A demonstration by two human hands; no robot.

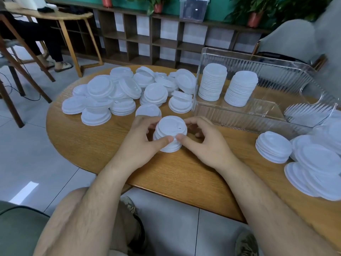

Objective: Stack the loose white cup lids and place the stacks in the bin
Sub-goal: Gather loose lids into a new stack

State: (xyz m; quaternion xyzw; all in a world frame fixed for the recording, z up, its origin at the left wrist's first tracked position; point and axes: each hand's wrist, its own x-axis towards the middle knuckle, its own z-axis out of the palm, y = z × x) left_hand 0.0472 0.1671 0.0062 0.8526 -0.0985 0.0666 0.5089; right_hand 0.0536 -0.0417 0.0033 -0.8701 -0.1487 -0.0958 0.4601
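Two bare hands close around one short stack of white lids (170, 133) at the near middle of the round wooden table (184, 174). Left hand (142, 143) grips the stack's left side, thumb pressed against the near edge; right hand (204, 143) grips the right side, thumb likewise on the near edge, the two thumb tips almost meeting. Fingers of both hands curl round the far side. The stack stands on the table top, upright, its top lid facing up.

Loose lids (129, 93) lie in an untidy heap across the far left of the table, some in small partial stacks, some tilted against each other. One single lid (148, 109) lies just beyond the left hand's fingers. A second group of lids (317, 163) lies at the right edge of the table, overlapping, with a low stack (274, 146) on its left side.

The clear ribbed bin (258, 117) sits on the far right of the table, just beyond the right hand. Inside it stand two tall stacks: a left stack (213, 82) and a right stack (240, 88), side by side and near each other, both close to the bin's left wall. The remainder of the bin floor is bare.

Beyond the table, a seated person's legs (46, 47) show at a second table (55, 15).
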